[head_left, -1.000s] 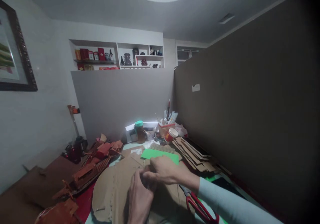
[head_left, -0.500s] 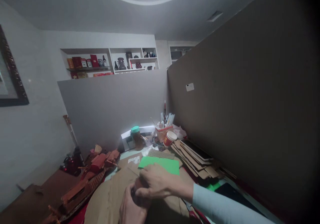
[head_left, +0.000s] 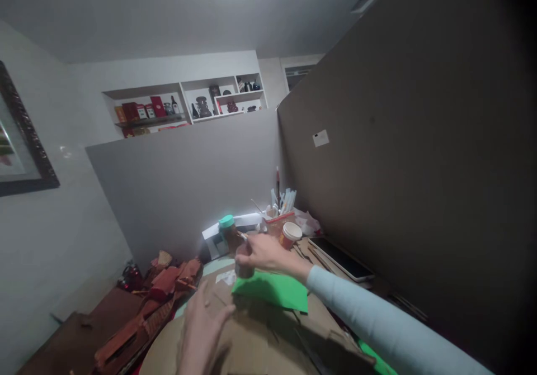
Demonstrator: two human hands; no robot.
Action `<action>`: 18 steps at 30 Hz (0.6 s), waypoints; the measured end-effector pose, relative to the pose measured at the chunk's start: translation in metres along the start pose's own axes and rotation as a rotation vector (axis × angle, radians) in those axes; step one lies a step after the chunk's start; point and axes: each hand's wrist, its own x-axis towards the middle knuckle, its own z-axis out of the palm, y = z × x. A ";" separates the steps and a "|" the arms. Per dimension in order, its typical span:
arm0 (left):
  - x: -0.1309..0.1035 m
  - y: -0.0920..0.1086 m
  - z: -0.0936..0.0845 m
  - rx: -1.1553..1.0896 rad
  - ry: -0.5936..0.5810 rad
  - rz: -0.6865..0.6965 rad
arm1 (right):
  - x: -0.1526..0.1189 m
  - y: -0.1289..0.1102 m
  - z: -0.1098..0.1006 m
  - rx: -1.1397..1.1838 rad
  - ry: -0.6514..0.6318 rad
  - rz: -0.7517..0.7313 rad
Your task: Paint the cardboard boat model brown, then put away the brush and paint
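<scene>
My right hand [head_left: 264,255] reaches over the far edge of the green sheet [head_left: 272,292], its fingers closed around a small brownish cup-like container [head_left: 244,263]. Beyond it stands a jar with a turquoise lid [head_left: 227,222]. My left hand [head_left: 203,327] is over the brown cardboard [head_left: 247,341], fingers and thumb apart, holding nothing. The green sheet lies on the cardboard, to the right of my left hand.
A reddish-brown model boat [head_left: 155,308] lies at the left. Behind the green sheet are a paper cup [head_left: 291,234] and a box of straws [head_left: 280,222]. A dark-screened tablet [head_left: 342,257] rests at the right, beside the grey partition [head_left: 398,168].
My right hand has moved forward, away from my left, with the container. My left hand has let go and spread its fingers. The view has tilted slightly.
</scene>
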 end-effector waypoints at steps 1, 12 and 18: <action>0.016 0.004 -0.004 -0.044 -0.008 -0.017 | 0.012 0.008 -0.003 -0.012 0.015 0.026; 0.138 0.033 0.025 -0.406 0.049 -0.090 | 0.100 0.034 0.044 -0.044 -0.059 0.113; 0.164 0.036 0.046 -0.314 0.044 0.037 | 0.120 0.050 0.062 -0.042 -0.038 0.160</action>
